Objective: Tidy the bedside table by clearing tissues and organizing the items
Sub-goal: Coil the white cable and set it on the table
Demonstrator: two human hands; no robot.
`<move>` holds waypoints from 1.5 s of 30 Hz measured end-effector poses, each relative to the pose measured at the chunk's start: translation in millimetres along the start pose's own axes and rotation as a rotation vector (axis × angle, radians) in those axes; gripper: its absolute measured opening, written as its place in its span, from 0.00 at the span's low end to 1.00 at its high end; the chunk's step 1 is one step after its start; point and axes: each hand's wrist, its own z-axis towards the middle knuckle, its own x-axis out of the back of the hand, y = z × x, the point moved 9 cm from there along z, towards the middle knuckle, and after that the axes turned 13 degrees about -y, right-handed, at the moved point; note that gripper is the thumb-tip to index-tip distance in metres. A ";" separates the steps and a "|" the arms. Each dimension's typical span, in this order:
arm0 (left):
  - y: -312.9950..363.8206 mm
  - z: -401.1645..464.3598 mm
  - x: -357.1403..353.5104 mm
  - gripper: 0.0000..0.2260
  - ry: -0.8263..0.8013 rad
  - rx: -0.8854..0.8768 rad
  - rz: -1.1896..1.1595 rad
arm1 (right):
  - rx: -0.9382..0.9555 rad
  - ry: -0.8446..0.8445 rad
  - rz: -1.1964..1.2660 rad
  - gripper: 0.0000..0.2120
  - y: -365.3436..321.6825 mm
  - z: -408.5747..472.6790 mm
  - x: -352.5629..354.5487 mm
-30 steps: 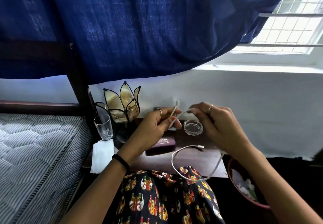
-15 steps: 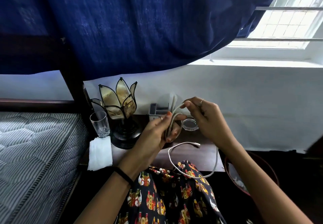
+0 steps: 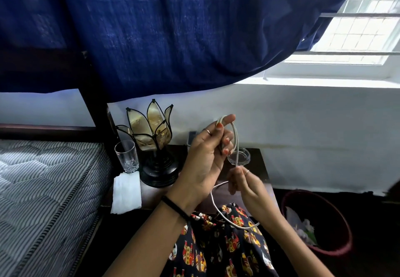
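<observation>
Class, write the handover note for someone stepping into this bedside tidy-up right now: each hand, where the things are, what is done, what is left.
Left hand: holds coiled loops of the white cable over its fingers.
Right hand: pinches the cable below the loops; the loose tail hangs over the lap.
On the bedside table: drinking glass, lotus lamp, glass dish, folded tissue at the left edge.
Bin on the right holds crumpled tissues.
Done: part of the cable coiled.
Left: finish coiling, set it down, deal with the folded tissue.
</observation>
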 end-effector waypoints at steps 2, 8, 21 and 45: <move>3.6 3.7 -1.5 0.13 0.004 -0.030 -0.022 | -0.045 -0.041 -0.052 0.14 9.4 -8.7 -7.3; 4.5 4.6 7.2 0.13 0.078 -0.056 0.138 | -0.150 -0.291 -0.409 0.04 8.6 -31.2 -29.8; -11.8 -2.6 8.4 0.18 -0.029 0.078 0.927 | 0.058 -0.237 -0.762 0.18 -112.7 -35.5 8.3; -15.0 -35.1 -14.9 0.23 -0.134 0.181 0.380 | 0.122 0.072 0.110 0.13 -71.3 5.9 57.3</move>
